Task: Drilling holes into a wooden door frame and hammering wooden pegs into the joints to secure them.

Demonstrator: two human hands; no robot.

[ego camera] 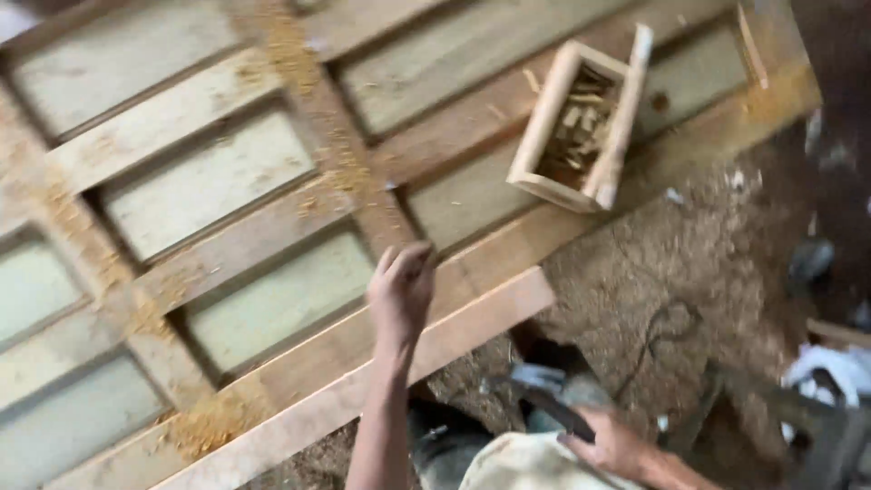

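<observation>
Here a person looks down on a large wooden panelled door frame [227,245] lying flat, its rails and stiles crossing to form a grid of pale rectangular panels. Loose sawdust [204,422] gathers along the frame's near edge toward the left, and more dusts the long central stile running up to the far edge.

Near the middle of the near edge, the left hand [399,290] rests on the frame, fingers held together and slightly curled, palm down on the wood; it grips nothing. The joints around it look fitted and closed, so the frame appears largely assembled, though the dust on it has not been brushed off.

Further right, toward the frame's far right corner, a small open wooden box [581,122] sits on a rail, holding short pale wooden pegs [576,127]. Many pegs remain, which suggests that pegging may not be finished, though blur hides whether any holes are unfilled.

Off the frame's near right corner, the floor [671,272] is thick with sawdust. Low at the right, the right hand [617,445] is closed around a dark handle [558,413], likely a hammer; its head is hidden in blur.
</observation>
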